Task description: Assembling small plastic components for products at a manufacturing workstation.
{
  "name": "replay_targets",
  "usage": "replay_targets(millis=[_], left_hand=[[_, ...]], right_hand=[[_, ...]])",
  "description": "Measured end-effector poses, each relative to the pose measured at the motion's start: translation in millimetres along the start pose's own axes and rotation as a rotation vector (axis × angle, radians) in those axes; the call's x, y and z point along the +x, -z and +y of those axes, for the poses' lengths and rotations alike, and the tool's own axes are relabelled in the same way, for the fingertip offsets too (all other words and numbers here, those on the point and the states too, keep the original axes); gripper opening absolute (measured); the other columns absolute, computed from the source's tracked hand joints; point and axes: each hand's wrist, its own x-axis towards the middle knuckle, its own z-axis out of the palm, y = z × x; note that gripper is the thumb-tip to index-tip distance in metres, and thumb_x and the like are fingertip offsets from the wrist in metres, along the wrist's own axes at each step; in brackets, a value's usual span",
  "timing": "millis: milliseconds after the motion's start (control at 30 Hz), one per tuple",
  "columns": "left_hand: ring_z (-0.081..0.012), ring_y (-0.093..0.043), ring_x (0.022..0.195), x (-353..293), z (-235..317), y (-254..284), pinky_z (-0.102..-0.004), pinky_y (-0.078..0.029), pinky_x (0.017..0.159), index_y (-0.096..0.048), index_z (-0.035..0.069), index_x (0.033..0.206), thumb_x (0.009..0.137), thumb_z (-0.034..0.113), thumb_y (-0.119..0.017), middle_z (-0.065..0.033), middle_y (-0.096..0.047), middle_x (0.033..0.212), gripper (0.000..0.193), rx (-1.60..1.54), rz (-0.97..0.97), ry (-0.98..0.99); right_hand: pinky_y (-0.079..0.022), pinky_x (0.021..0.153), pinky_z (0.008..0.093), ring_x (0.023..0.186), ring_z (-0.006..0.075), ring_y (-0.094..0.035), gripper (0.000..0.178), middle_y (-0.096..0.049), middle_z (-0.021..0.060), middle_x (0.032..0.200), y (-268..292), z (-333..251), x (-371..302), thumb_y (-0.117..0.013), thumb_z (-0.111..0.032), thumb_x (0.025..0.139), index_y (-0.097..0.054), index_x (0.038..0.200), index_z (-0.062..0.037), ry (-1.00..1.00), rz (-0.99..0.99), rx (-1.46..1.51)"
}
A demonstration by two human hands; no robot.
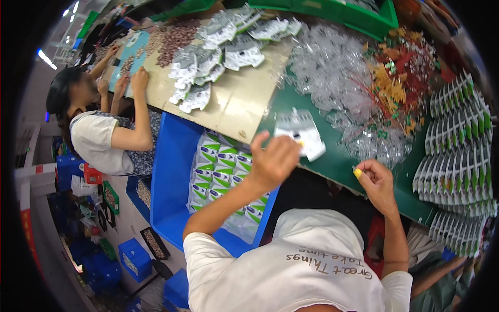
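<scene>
At far left, a co-worker (101, 138) works over small pieces at the table (248, 101). Below, a blue tray (132, 192) and a black tray (162, 258) hold small tan pieces. Next, a deep blue bin (174, 156) at the near edge holds white-and-green packs (218, 171) in rows; beyond it, grey-and-white packs (195, 65) overlap in stacks.

The person's left hand (276, 158) is blurred, one finger lifted, other fingertips at the left edge of a white-and-grey piece (312, 138) lying near the table's near edge; whether they pinch it cannot be told. The step in hand appears to be handling this single piece; the next move likely calls for a sure pinch or a clean release.

Farther off, clear plastic pieces (330, 62) lie heaped before a green bin (332, 14) with greyish contents. The right hand (377, 184) curls nearly closed, yellow at its thumb tip; whether it holds something small cannot be told. Beyond are orange and red bits (392, 78); far right, rows of packs (452, 171).
</scene>
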Motion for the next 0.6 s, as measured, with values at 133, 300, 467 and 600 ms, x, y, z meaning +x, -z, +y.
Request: replay_targets(millis=[133, 300, 467, 600], left_hand=[[-0.0194, -0.063, 0.105, -44.2, 48.4, -9.4, -0.0461, -0.030, 0.105, -0.070, 0.013, 0.101, 0.072, 0.014, -0.077, -0.0026, -0.065, 0.103, 0.030, -0.059, -0.079, -0.008], [-0.0283, -0.056, 0.117, -40.9, 46.4, -15.5, -0.0485, -0.033, 0.105, -0.068, 0.010, 0.106, 0.069, 0.019, -0.081, -0.0111, -0.060, 0.119, 0.040, -0.240, -0.195, 0.155], [-0.0286, -0.059, 0.112, -38.7, 41.9, -13.7, -0.0482, -0.042, 0.100, -0.069, 0.008, 0.101, 0.069, 0.023, -0.082, -0.0119, -0.062, 0.115, 0.038, -0.229, -0.224, 0.082], [-0.0294, -0.062, 0.101, -22.5, 33.7, -3.0, -0.0431, -0.049, 0.089, -0.070, 0.005, 0.094, 0.070, 0.023, -0.083, -0.0128, -0.065, 0.109, 0.032, -0.449, -0.194, 0.130]], right_hand=[[-0.037, 0.049, 0.0271, 0.052, 0.0098, -0.046, 0.009, -0.058, 0.0026, 0.075, -17.5, -12.8, 7.6, -0.065, 0.002, 0.083, -0.064, 0.091, 0.0003, 0.255, -0.036, -0.230], [-0.049, 0.056, 0.0403, 0.069, 0.0290, -0.063, 0.014, -0.061, 0.0120, 0.087, -54.5, -9.4, 28.5, -0.067, 0.001, 0.080, -0.062, 0.093, -0.0017, 0.549, -0.031, -0.320], [-0.052, 0.057, 0.0389, 0.075, 0.0254, -0.064, 0.018, -0.054, 0.0087, 0.087, -78.3, -9.4, 41.5, -0.067, -0.003, 0.079, -0.058, 0.094, -0.0020, 0.675, -0.080, -0.667], [-0.052, 0.057, 0.0392, 0.073, 0.0242, -0.064, 0.017, -0.054, 0.0083, 0.089, -75.2, -17.3, 40.3, -0.064, -0.002, 0.078, -0.058, 0.094, -0.0017, 0.667, -0.189, -0.779]])
